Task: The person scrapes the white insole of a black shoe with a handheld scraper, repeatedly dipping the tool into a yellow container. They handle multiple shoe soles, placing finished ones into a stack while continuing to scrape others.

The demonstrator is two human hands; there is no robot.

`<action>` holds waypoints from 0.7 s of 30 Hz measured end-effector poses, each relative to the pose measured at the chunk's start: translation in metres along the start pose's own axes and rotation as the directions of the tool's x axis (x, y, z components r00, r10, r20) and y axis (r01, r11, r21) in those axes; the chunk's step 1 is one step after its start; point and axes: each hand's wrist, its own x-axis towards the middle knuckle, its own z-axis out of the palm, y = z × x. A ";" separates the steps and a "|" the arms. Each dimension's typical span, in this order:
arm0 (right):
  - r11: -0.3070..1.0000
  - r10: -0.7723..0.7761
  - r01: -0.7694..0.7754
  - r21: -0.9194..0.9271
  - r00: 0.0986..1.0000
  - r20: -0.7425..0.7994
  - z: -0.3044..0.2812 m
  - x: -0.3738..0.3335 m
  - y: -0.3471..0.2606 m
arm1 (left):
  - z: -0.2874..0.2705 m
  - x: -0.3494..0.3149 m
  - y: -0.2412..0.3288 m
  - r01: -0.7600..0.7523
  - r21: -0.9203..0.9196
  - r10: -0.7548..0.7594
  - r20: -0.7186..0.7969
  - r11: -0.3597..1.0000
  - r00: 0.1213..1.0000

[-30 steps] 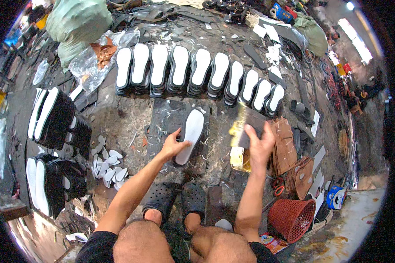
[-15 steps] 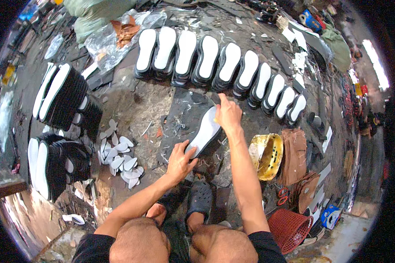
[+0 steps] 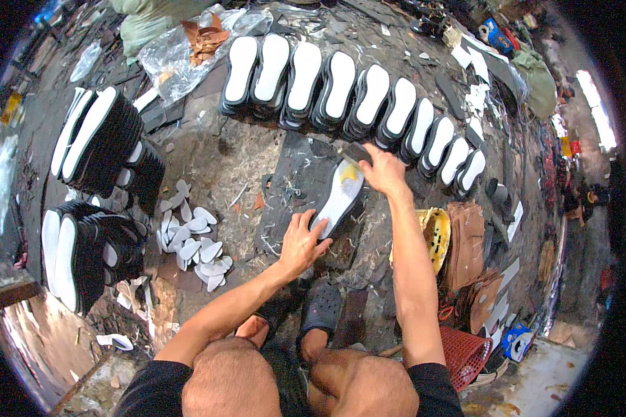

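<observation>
A white-topped shoe insole (image 3: 337, 201) with a dark layer under it lies at a slant before me. A wet yellow patch of what looks like glue (image 3: 348, 172) covers part of its wide far end. My left hand (image 3: 301, 243) holds the near, narrow end, thumb and fingertips at its edges. In my right hand (image 3: 384, 170) is a flat dark spreader (image 3: 355, 153), gripped between closed fingers, its blade at the insole's far tip. A dark mat (image 3: 292, 177) lies beneath the work.
Stacks of white-topped insoles (image 3: 341, 83) curve across the far side; more stacks (image 3: 83, 139) stand left. Small white oval pieces (image 3: 195, 240) are heaped left of the mat. On my right are a yellow-stained container (image 3: 436, 240), brown sheets (image 3: 466, 236) and a red basket (image 3: 464, 354).
The yellow patch on the insole's far end now shows more fully. My right hand has shifted slightly right with the spreader, now by the tip. My left hand stays at the near end.
</observation>
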 end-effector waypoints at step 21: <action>0.781 -0.057 0.216 0.586 0.959 -0.278 -0.025 -0.105 -0.037 | -0.063 -0.024 -0.007 0.086 -0.149 -0.091 -0.028 0.985 0.995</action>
